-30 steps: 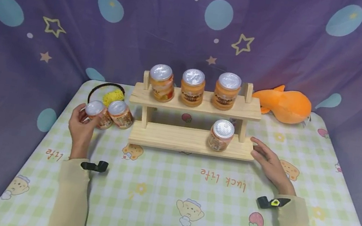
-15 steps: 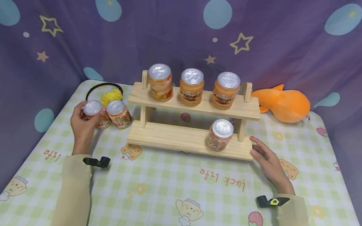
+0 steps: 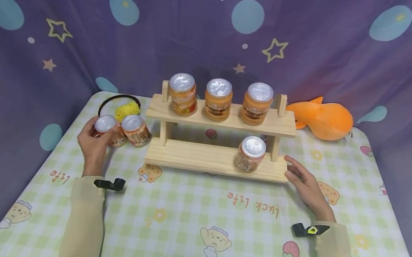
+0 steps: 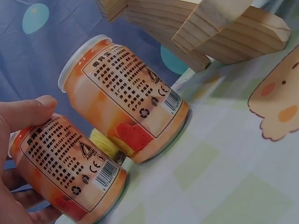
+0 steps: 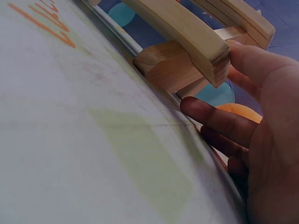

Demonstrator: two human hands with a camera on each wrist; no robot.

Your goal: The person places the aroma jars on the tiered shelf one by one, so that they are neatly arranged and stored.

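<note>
At the left of the head view, my left hand (image 3: 92, 145) grips an orange can (image 3: 117, 136) with a silver lid, thumb on one side and fingers behind. The can's base appears to rest on the tablecloth. Close beside it stands a similar can (image 4: 128, 100), label turned toward the left wrist camera. My right hand (image 3: 305, 183) is at the right end of a two-tier wooden shelf (image 3: 194, 155). In the right wrist view, a fingertip touches the board's end (image 5: 218, 70), while the other fingers stay loosely bent around nothing.
Three cans stand along the upper tier, the middle one (image 3: 217, 103) among them. One more can (image 3: 251, 155) is on the lower tier's right. Behind the left cans lie a yellow fluffy item (image 3: 127, 110) and a dark hoop (image 3: 108, 100). An orange plush toy (image 3: 327, 120) sits back right.
My left wrist has shifted slightly forward, with the hand still around the same can. The right hand stays at the shelf's end, and the shelf and other cans hold their places.
</note>
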